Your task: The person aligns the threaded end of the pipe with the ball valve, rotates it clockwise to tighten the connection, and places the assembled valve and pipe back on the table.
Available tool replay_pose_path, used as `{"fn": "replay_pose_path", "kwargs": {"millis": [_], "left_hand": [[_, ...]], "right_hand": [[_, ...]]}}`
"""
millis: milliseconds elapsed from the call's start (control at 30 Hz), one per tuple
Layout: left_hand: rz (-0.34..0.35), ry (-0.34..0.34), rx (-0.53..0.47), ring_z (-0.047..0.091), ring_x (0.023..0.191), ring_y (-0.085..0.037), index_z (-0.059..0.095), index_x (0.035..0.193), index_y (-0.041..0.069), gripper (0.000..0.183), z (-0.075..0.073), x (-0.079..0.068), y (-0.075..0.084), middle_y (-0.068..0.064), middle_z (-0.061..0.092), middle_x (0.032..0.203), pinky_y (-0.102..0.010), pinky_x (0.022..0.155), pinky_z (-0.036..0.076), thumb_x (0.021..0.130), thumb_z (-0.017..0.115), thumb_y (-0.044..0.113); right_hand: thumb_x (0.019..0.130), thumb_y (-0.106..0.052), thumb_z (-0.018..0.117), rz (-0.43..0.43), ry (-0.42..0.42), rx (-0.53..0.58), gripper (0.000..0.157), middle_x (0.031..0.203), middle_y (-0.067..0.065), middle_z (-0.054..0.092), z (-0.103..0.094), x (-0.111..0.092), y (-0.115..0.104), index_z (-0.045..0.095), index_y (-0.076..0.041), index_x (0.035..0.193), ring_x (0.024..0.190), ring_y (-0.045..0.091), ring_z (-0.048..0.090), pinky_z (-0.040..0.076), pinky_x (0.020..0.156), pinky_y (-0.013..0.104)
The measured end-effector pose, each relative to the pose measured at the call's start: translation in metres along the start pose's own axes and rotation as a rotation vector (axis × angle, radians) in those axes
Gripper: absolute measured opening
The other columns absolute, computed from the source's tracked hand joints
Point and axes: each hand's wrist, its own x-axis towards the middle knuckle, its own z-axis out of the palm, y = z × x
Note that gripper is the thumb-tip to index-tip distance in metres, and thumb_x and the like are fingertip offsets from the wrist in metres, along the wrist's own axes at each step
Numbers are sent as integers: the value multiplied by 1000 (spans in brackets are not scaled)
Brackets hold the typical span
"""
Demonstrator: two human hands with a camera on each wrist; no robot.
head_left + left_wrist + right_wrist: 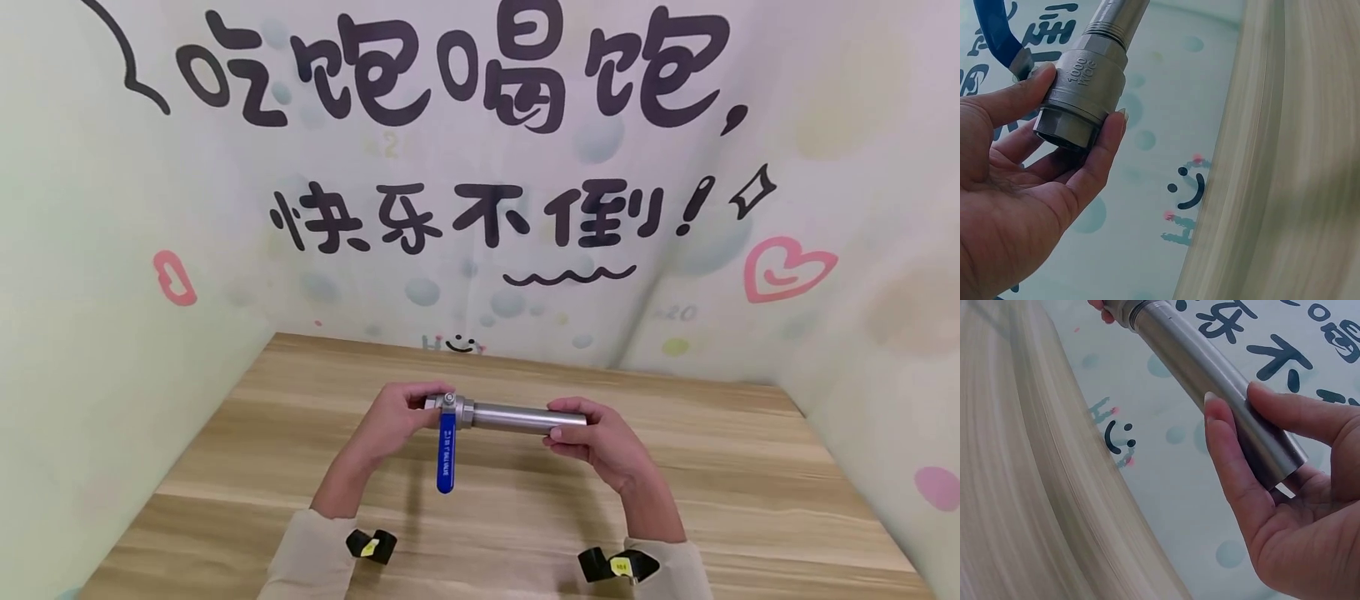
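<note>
My left hand (392, 421) grips a steel ball valve (1088, 78) by its body, thumb on one side and fingers on the other. Its blue lever handle (446, 454) points toward me in the head view. A plain steel pipe (517, 418) runs rightward from the valve, its threaded end at the valve's hex collar, as the left wrist view shows. Around the pipe's free end, my right hand (603, 437) holds with thumb and fingers curled. Valve and pipe are in line, held up over the wooden table (495, 533). The valve's open end faces the left palm.
A pale printed wall (465, 150) with large dark characters stands behind the table, and side walls rise at left and right. Black straps with yellow labels (371, 546) sit at both sleeve cuffs.
</note>
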Motion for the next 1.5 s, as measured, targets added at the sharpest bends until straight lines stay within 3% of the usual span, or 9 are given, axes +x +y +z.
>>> {"fn": "replay_pose_path", "kwargs": {"millis": [233, 433, 800, 1100, 1500], "left_hand": [[4, -2, 4, 62, 87, -20, 67, 119, 1, 30, 0, 1, 4, -15, 67, 111, -29, 79, 54, 90, 62, -4], [-7, -8, -13, 63, 85, -19, 66, 120, 0, 31, 1, 1, 3, -16, 67, 111, -31, 80, 55, 91, 61, -4], [-3, -13, -5, 63, 85, -19, 65, 121, -2, 31, 2, 1, 1, -18, 66, 112, -36, 81, 56, 91, 61, -4], [-8, -15, -7, 62, 86, -19, 66, 121, 0, 31, 2, 0, 2, -17, 67, 112, -29, 78, 55, 91, 61, -4], [-18, -16, -4, 65, 86, -18, 64, 122, -3, 32, 4, 0, 1, -19, 66, 113, -33, 78, 57, 90, 62, -4]], "right_hand": [[87, 0, 68, -6, 25, 3, 35, 105, 14, 60, 0, 0, -2, 58, 5, 121, 81, 22, 72, 58, 77, 32], [90, -1, 65, -7, 23, 19, 30, 107, 15, 58, 0, -1, -3, 60, 4, 118, 82, 22, 71, 58, 79, 32], [86, 2, 68, -8, 36, 9, 33, 104, 15, 59, 1, -3, -5, 59, 6, 117, 83, 23, 71, 58, 80, 33], [89, -5, 67, 7, 57, -13, 36, 101, 14, 61, 3, -3, -6, 55, 9, 120, 79, 20, 71, 58, 76, 31], [82, 0, 73, -6, 98, -77, 43, 106, 16, 57, 4, -5, -6, 56, 7, 121, 80, 20, 69, 58, 76, 31]]}}
